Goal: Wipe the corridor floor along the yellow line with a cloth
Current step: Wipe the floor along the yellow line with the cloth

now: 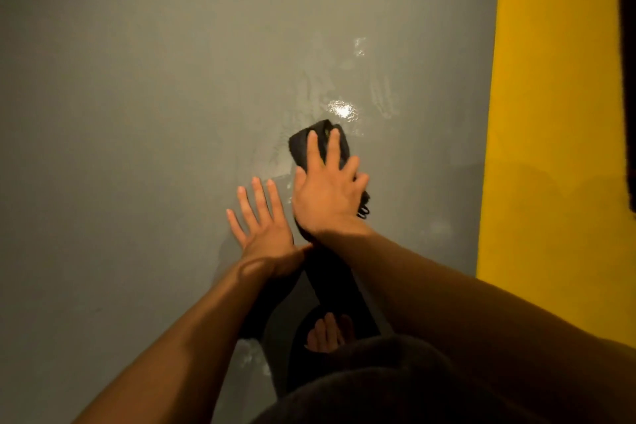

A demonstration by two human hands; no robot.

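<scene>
A dark cloth [303, 144] lies bunched on the grey corridor floor [137, 113]. My right hand [327, 193] presses flat on the cloth with its fingers spread and straight. My left hand [261, 227] rests flat on the bare floor just left of it, fingers spread, holding nothing. The wide yellow line [543, 148] runs along the right side, well to the right of the cloth. Wet, shiny streaks [342, 110] show on the floor just beyond the cloth.
A dark edge [628, 79] borders the yellow line at the far right. My foot in a black sandal [327, 334] stands below my arms, near the bottom centre. Plain grey floor stretches away to the left and ahead.
</scene>
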